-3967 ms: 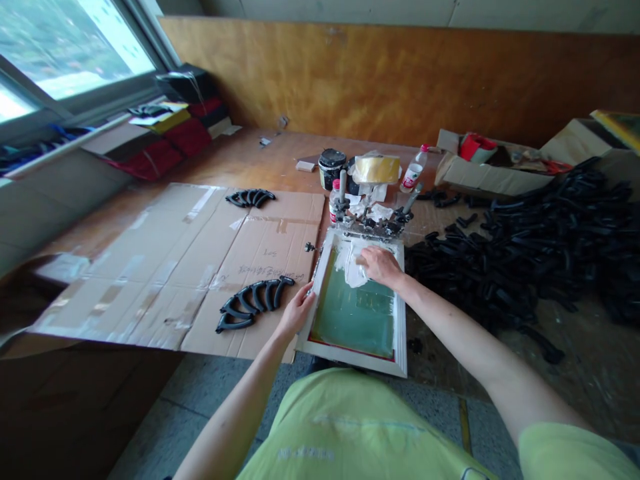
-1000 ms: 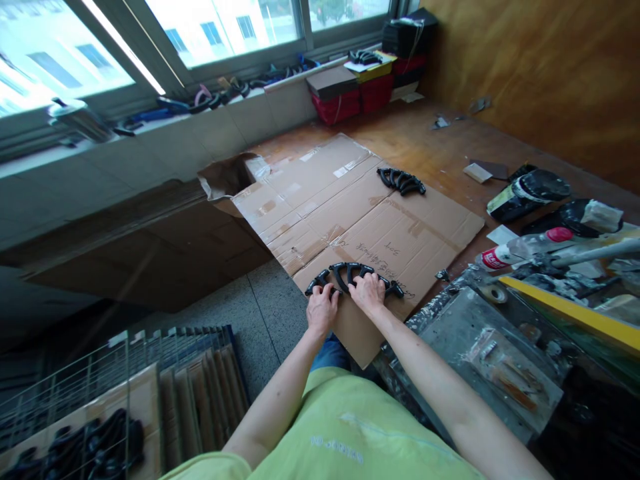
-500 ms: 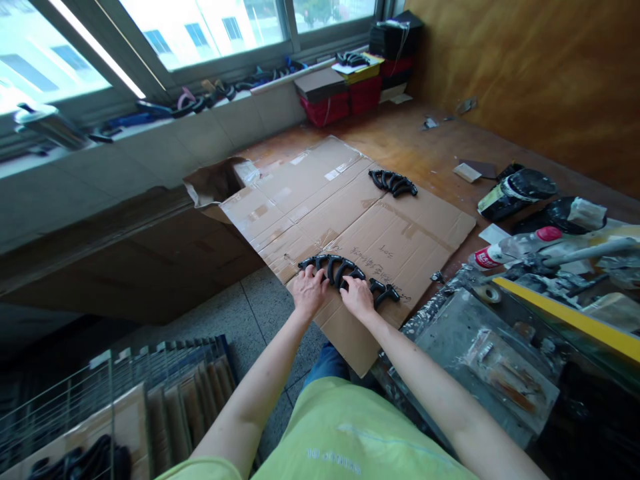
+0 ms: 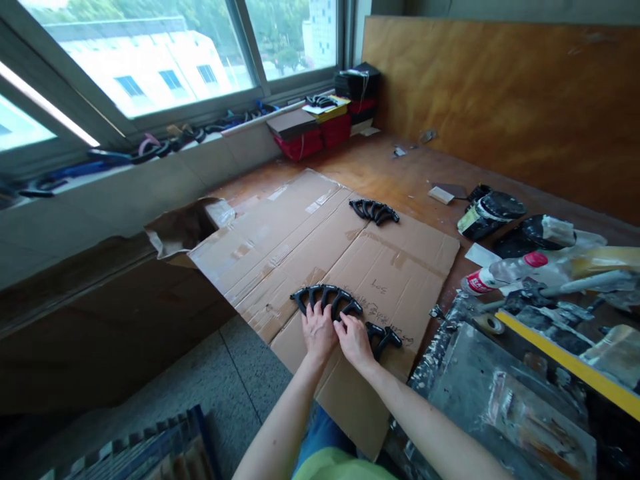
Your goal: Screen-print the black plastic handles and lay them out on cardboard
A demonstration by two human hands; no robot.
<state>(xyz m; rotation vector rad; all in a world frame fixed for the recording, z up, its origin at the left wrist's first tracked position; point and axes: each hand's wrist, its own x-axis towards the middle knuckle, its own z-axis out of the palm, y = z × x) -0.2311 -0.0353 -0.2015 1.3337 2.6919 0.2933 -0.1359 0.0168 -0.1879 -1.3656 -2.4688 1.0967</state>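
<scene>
Several black T-shaped handles (image 4: 323, 293) lie side by side in a fan-shaped row on a flattened cardboard sheet (image 4: 295, 240). My left hand (image 4: 319, 330) rests over the middle of this row, its fingers stretched out and touching the handles. Close beside it, my right hand (image 4: 354, 343) has its fingers bent around the lower part of a handle near the row's right end; the fingertips partly hide the contact. Two more black T-shaped handles (image 4: 384, 339) lie just right of my right hand. Farther back on the cardboard sits another fanned group of black handles (image 4: 374, 211).
To the right are a plastic bottle (image 4: 505, 270) with a red cap, a dark paint-stained tub (image 4: 493, 215) and a cluttered grey tray (image 4: 450, 373) with a yellow strip (image 4: 570, 360). Red bins (image 4: 300, 143) stand by the window. The cardboard overhangs the table's left edge above the floor.
The view has shifted and tilted up. My left hand has slid from the row's left part toward its middle, closer to my right hand. My right hand stays near the row's right end.
</scene>
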